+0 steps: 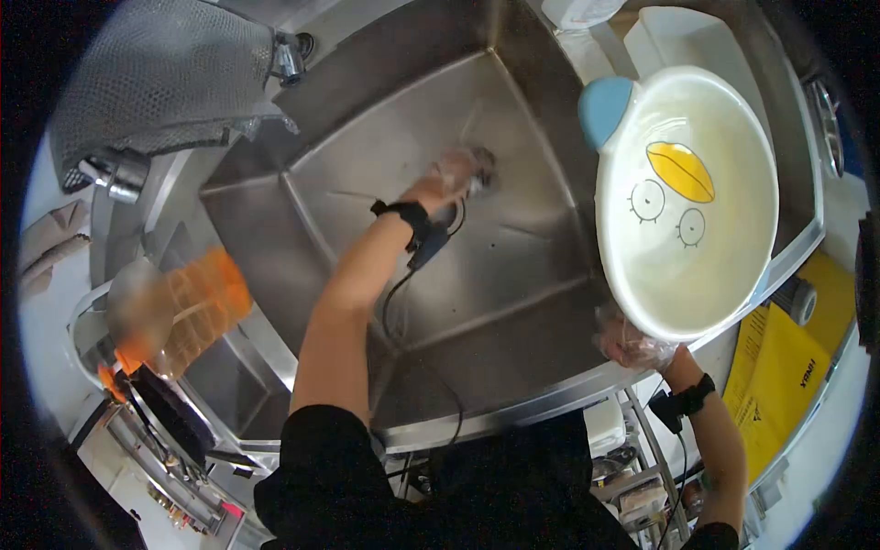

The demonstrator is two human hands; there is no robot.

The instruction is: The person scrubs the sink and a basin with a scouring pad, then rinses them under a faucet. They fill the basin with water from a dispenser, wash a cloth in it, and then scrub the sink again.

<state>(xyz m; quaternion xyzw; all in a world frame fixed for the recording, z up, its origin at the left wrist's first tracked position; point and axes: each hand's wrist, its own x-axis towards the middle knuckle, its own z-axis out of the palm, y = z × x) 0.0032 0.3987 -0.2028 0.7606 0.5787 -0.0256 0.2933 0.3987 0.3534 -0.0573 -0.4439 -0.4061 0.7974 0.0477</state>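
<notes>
My right hand (632, 344), in a clear glove, grips the lower rim of a large white bowl (697, 293). The bowl has a blue knob, a yellow beak and two drawn eyes, and is tilted up over the sink's right edge. My left hand (451, 176), also gloved and blurred, reaches down to the drain (481, 165) at the bottom of the steel sink (513, 302). It touches the drain; whether it holds anything is not visible. Both wrists wear black bands with cables.
A faucet (289, 60) and a grey mesh cloth (165, 78) are at the sink's far left corner. A blurred orange container (202, 298) stands on the left counter. A yellow sheet (788, 367) lies at right, and a white tray (683, 32) is beyond the bowl.
</notes>
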